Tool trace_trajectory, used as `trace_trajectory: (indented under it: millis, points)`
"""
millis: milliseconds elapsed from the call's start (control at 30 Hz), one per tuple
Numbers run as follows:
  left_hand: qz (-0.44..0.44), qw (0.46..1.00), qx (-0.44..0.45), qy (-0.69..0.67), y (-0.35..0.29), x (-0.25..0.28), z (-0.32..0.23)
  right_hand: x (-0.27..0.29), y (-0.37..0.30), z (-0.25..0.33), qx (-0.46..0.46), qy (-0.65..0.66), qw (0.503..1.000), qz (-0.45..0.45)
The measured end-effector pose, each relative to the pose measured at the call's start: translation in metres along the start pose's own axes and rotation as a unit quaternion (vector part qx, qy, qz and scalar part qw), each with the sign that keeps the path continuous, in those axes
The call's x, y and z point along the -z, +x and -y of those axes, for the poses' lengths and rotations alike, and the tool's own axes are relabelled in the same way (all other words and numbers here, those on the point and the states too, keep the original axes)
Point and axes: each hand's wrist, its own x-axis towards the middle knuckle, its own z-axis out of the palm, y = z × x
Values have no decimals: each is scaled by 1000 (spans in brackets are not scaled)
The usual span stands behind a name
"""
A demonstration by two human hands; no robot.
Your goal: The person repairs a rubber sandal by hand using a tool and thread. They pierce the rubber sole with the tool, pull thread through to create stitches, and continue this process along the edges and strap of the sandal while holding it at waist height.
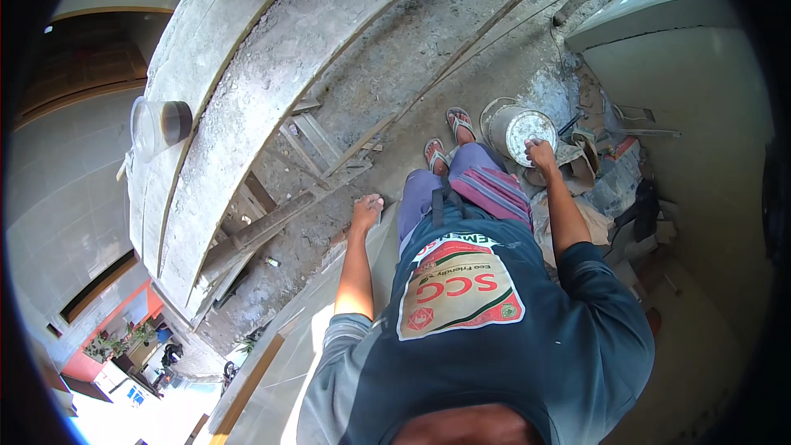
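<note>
My right hand (pixel 540 153) is over the near edge of a bucket (pixel 503 126) with a pale, speckled round top. Its fingers are curled together; whether they grip the rim or something small is hidden. Left of my legs, my left hand (pixel 367 209) is closed beside the edge of a smooth, pale grey surface (pixel 377 252). A thin greyish edge shows by its fingers, too little to name.
A curved concrete ledge (pixel 247 74) sweeps across the upper left, with wooden boards (pixel 272 227) under it. A clear cup (pixel 148 128) of dark liquid stands there. Crumpled paper (pixel 585 218) and debris lie right of my legs, beside a pale curved wall (pixel 684 91).
</note>
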Motion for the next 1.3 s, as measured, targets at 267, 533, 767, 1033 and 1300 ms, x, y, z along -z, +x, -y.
trace_trajectory:
  millis: [267,533,767,1033,1300]
  points:
    - [-16,1000,-16,4,21,10,35,-35,-39,-49,-12,-13,1000,5]
    - [-26,992,-75,100,20,0,-54,9,-5,-118,36,32,998,-37]
    - [-7,983,-183,7,-36,23,-141,35,-56,167,213,83,973,44]
    - [117,917,-378,38,-128,47,-257,37,-148,294,437,-10,899,25]
    - [57,913,-384,123,-118,68,-254,-27,-287,391,628,-67,772,63]
